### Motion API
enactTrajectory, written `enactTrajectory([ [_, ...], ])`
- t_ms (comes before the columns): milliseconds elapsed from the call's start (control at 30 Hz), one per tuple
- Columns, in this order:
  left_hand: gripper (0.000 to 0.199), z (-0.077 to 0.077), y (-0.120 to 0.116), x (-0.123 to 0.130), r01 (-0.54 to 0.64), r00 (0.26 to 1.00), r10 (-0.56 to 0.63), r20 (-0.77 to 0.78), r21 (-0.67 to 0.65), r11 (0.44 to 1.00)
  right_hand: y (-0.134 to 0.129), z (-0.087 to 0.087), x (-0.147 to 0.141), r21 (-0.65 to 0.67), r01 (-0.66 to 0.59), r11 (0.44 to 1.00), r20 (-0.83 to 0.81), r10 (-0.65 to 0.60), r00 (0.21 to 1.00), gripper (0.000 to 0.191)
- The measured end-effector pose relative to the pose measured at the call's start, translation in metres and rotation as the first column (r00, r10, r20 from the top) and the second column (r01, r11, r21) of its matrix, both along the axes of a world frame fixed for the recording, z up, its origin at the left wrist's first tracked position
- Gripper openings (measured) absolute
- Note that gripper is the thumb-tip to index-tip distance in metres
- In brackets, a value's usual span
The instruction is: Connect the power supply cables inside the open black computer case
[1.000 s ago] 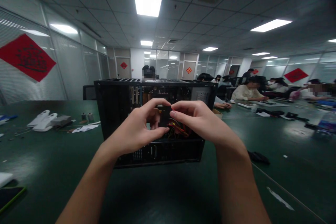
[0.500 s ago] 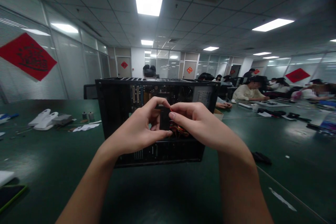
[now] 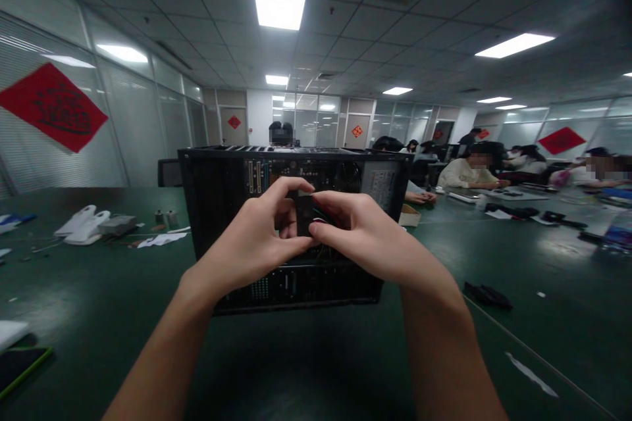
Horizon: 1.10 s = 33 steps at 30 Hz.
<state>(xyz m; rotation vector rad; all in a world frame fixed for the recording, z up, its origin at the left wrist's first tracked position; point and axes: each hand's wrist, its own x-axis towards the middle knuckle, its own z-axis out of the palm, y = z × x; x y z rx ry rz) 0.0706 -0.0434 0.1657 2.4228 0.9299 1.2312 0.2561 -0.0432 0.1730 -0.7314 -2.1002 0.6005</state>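
A black computer case (image 3: pixel 205 243) stands on the table in front of me, its open side showing the motherboard (image 3: pixel 311 172) and several parts. Before it, both hands meet at a small dark rectangular piece (image 3: pixel 305 212) with thin coloured wires (image 3: pixel 323 216) at its right. My left hand (image 3: pixel 257 227) curls around that piece, index finger at its top and thumb at its bottom. My right hand (image 3: pixel 368 227) is closed, index finger and thumb at its right edge. What kind of part it is, I cannot make out.
Left on the green table (image 3: pixel 123 316) lie a white plastic bag (image 3: pixel 83 223), a grey box (image 3: pixel 117 225) and a green-edged phone (image 3: pixel 22 368). A small carton (image 3: pixel 409 215) stands behind the case. A black item (image 3: pixel 488 295) lies at right. Other people sit farther off.
My right thumb and fingers have shifted slightly left and lower, onto the piece's edge. The dark piece now shows clearly between both hands. The case stands nearly where it was.
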Motion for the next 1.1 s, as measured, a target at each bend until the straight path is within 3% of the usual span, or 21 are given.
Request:
enactTrajectory([
  [167, 0.05, 0.0, 0.003, 0.002, -0.067, 0.998, 0.068, -0.003, 0.141, 0.988, 0.002, 0.001, 0.006, -0.048, -0.062, 0.997, -0.048, 0.059, 0.997, 0.038],
  [333, 0.05, -0.001, 0.007, 0.001, -0.063, 0.997, 0.069, -0.015, 0.246, 0.967, 0.004, 0.001, 0.01, -0.07, -0.141, 0.987, -0.05, 0.138, 0.989, 0.038],
  [667, 0.046, 0.003, 0.004, -0.003, -0.111, 0.985, 0.152, -0.078, 0.387, 0.915, 0.006, -0.002, 0.008, -0.008, -0.183, 0.983, -0.077, 0.182, 0.98, 0.045],
  [867, 0.048, 0.001, 0.01, 0.001, -0.087, 0.99, 0.127, -0.067, 0.43, 0.899, 0.004, 0.001, 0.012, 0.029, -0.163, 0.986, -0.054, 0.165, 0.985, 0.046],
  [1100, 0.049, -0.002, 0.013, 0.002, -0.12, 0.977, 0.184, -0.103, 0.448, 0.886, 0.006, -0.003, 0.014, 0.099, -0.014, 0.995, 0.037, 0.01, 0.999, 0.052],
])
